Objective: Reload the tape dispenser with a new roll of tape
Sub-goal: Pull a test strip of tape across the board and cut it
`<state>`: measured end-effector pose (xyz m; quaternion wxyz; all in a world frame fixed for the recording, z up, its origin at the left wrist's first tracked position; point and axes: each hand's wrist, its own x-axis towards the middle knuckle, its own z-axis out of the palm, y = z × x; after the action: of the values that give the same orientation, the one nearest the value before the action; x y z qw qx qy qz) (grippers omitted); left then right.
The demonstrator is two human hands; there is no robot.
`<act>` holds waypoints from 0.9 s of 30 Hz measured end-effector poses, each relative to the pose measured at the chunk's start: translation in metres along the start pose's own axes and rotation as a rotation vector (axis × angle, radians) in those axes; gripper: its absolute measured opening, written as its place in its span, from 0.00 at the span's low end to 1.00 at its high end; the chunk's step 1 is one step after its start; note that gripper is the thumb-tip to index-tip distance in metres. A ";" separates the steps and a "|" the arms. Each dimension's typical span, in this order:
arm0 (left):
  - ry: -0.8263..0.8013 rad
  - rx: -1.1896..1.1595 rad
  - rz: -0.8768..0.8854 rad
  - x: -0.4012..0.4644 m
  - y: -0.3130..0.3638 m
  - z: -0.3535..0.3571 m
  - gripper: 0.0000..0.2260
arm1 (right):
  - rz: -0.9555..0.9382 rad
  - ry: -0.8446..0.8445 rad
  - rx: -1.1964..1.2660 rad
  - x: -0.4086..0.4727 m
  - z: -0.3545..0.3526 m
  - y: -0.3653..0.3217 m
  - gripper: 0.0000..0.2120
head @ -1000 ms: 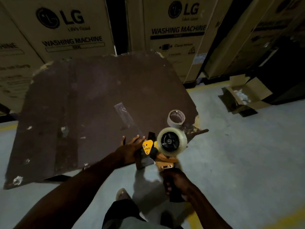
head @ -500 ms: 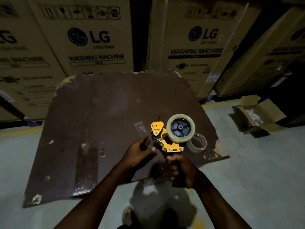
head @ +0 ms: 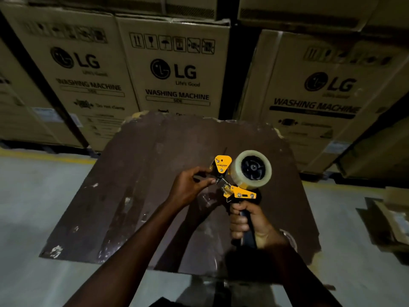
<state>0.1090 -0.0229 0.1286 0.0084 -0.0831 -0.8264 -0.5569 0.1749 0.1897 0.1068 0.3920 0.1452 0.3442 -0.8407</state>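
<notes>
Gripping the dark handle of the yellow tape dispenser (head: pixel 238 191), the right hand (head: pixel 247 224) has its fingers curled tight round it, at about five o'clock from the middle of the view, and holds the tool upright above the brown board (head: pixel 137 185). At about ten o'clock from that hand, the left hand (head: pixel 190 187) reaches in with thumb and fingertips drawn narrow together at the dispenser's front end, just under the yellow plate printed with a brand name; whether they pinch the tape end or only touch the metal there is too dark to tell. A roll of clear tape (head: pixel 252 169) sits on the dispenser's black hub, at one o'clock from the left hand and directly above the right.

The board lies flat and worn, with pale scuffs and chipped edges, on a grey floor (head: pixel 33 196). At its four o'clock edge, partly behind the right wrist, a pale ring shows, unclear in the dimness.

Farther off, from ten to two o'clock, stand large cardboard cartons (head: pixel 177 69) printed "LG" and "WASHING MACHINE", stacked side by side. At three o'clock an open cardboard box (head: pixel 391 222) lies on the floor.
</notes>
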 end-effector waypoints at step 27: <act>-0.735 0.089 -0.086 0.114 0.027 -0.089 0.06 | 0.282 -0.310 -0.115 0.030 -0.025 -0.058 0.05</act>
<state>-0.0068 -0.0801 0.1997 -0.3085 -0.2422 -0.8003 -0.4535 0.1106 0.2165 0.1005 0.5617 0.0384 0.3036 -0.7687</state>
